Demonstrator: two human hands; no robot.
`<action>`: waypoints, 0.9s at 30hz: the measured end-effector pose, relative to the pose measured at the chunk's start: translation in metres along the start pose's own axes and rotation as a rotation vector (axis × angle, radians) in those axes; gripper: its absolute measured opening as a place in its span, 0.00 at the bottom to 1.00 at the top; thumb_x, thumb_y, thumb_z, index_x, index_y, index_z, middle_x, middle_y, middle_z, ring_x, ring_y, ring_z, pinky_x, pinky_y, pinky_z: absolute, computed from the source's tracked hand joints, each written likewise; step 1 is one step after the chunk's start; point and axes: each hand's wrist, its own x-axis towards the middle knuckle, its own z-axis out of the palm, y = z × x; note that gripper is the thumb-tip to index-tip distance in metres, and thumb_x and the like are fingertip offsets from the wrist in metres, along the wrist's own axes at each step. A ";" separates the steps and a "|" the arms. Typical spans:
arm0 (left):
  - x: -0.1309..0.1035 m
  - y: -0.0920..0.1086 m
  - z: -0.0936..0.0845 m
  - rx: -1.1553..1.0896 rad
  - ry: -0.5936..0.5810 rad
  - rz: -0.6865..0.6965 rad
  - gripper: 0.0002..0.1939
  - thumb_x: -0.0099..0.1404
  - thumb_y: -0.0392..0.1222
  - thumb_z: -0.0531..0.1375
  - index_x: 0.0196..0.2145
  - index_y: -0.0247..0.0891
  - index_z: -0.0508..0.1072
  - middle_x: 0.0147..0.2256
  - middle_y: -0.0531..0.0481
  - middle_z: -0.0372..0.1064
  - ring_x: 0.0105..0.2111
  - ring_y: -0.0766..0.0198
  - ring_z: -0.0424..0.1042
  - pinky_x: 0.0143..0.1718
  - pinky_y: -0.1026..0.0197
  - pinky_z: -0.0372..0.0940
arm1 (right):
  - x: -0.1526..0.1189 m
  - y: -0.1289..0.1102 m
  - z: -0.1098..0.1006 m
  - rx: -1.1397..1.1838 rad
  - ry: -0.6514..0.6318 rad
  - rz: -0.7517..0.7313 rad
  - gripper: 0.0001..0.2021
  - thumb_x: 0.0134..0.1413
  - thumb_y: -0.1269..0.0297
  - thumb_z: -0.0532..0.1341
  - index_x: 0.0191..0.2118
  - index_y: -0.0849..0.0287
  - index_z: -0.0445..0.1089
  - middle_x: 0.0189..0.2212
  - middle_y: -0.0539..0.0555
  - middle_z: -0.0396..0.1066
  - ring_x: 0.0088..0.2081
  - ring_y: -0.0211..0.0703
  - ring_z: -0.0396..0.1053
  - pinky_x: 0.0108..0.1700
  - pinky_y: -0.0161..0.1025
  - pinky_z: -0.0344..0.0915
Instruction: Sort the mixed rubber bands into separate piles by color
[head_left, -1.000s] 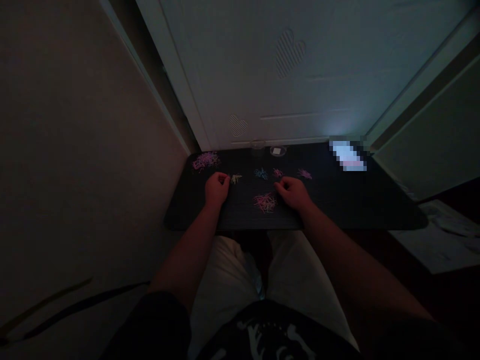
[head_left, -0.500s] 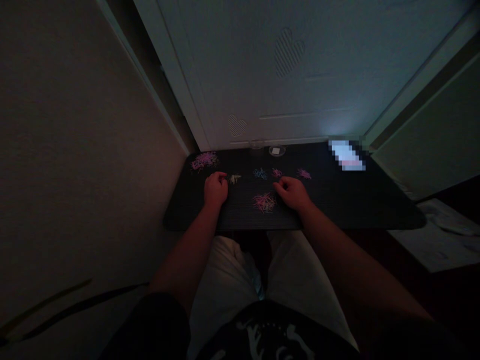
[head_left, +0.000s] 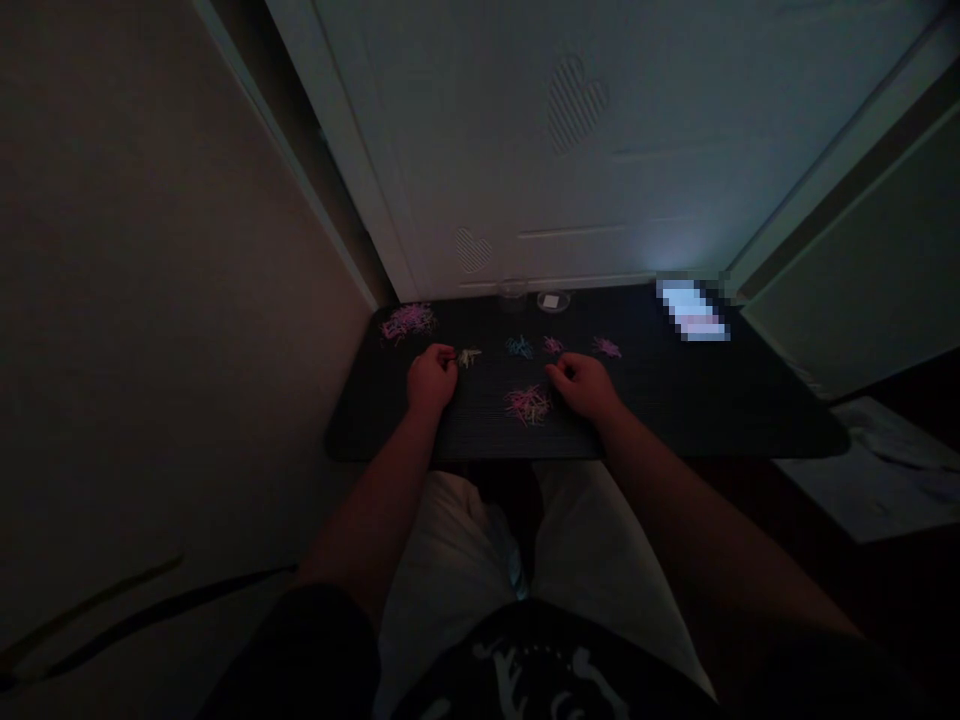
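Clear dish [head_left: 565, 302] w/ white sq [head_left: 551, 301]; L fingers [head_left: 444, 353], R fingers [head_left: 558, 375] nr strands [head_left: 529, 405], grip unclear.

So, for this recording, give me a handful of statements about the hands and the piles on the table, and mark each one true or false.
1. The left hand is beside the pale pile. True.
2. The mixed pile lies closer to the near edge of the table than the blue pile does. True.
3. The right hand lies flat and spread. False: it is curled.
4. The blue pile is right of the right hand. False: it is to its left.
5. The glowing object sits at the table's left end. False: it is toward the right end.
6. The white square lies beyond the blue pile. True.
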 end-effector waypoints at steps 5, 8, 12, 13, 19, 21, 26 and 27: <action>0.000 0.001 0.000 -0.010 -0.021 -0.020 0.11 0.57 0.39 0.57 0.39 0.40 0.70 0.37 0.49 0.74 0.37 0.63 0.70 0.41 0.60 0.63 | 0.000 0.000 -0.001 0.001 0.009 -0.008 0.14 0.51 0.58 0.54 0.19 0.58 0.58 0.17 0.48 0.59 0.22 0.36 0.56 0.26 0.35 0.50; -0.001 0.003 -0.001 -0.008 -0.035 -0.019 0.09 0.58 0.40 0.57 0.38 0.40 0.71 0.36 0.49 0.73 0.37 0.63 0.70 0.40 0.61 0.63 | 0.002 0.002 0.000 0.025 0.014 -0.017 0.12 0.52 0.58 0.53 0.22 0.58 0.60 0.19 0.49 0.61 0.24 0.37 0.57 0.27 0.35 0.52; -0.001 0.004 -0.002 -0.004 -0.032 -0.009 0.08 0.58 0.40 0.57 0.37 0.40 0.71 0.35 0.49 0.73 0.36 0.63 0.70 0.39 0.60 0.63 | 0.004 0.006 0.002 0.060 -0.020 -0.073 0.06 0.50 0.68 0.51 0.30 0.59 0.65 0.27 0.52 0.67 0.29 0.40 0.62 0.33 0.36 0.57; -0.001 0.004 -0.002 -0.009 -0.033 -0.002 0.08 0.58 0.40 0.57 0.37 0.40 0.71 0.35 0.49 0.73 0.35 0.63 0.70 0.39 0.60 0.63 | 0.004 0.007 0.003 0.060 -0.036 -0.094 0.08 0.49 0.70 0.51 0.31 0.59 0.66 0.29 0.52 0.68 0.31 0.40 0.64 0.35 0.36 0.58; 0.000 0.003 -0.002 -0.045 -0.043 0.030 0.08 0.60 0.40 0.55 0.37 0.38 0.70 0.35 0.49 0.73 0.35 0.64 0.71 0.39 0.61 0.64 | 0.002 0.003 0.005 -0.073 -0.148 -0.190 0.13 0.41 0.74 0.54 0.34 0.58 0.72 0.33 0.53 0.69 0.32 0.40 0.64 0.36 0.37 0.60; 0.000 0.004 -0.003 -0.062 -0.046 0.031 0.08 0.60 0.39 0.54 0.38 0.38 0.70 0.35 0.49 0.73 0.35 0.64 0.71 0.40 0.61 0.64 | 0.002 0.002 0.003 -0.079 -0.174 -0.214 0.13 0.41 0.73 0.56 0.34 0.58 0.73 0.33 0.53 0.69 0.32 0.40 0.64 0.36 0.37 0.60; 0.000 0.005 -0.004 -0.107 -0.051 0.043 0.10 0.59 0.34 0.52 0.38 0.37 0.70 0.36 0.49 0.73 0.36 0.65 0.71 0.41 0.61 0.64 | 0.001 0.001 -0.002 -0.043 -0.234 -0.301 0.14 0.42 0.70 0.58 0.38 0.58 0.74 0.34 0.53 0.67 0.33 0.40 0.65 0.37 0.38 0.61; 0.000 0.004 -0.004 -0.115 -0.050 0.053 0.10 0.58 0.33 0.52 0.38 0.37 0.70 0.36 0.49 0.73 0.36 0.65 0.71 0.41 0.61 0.64 | 0.001 0.001 -0.003 -0.039 -0.245 -0.321 0.15 0.42 0.69 0.59 0.39 0.58 0.74 0.34 0.54 0.67 0.33 0.40 0.65 0.38 0.38 0.61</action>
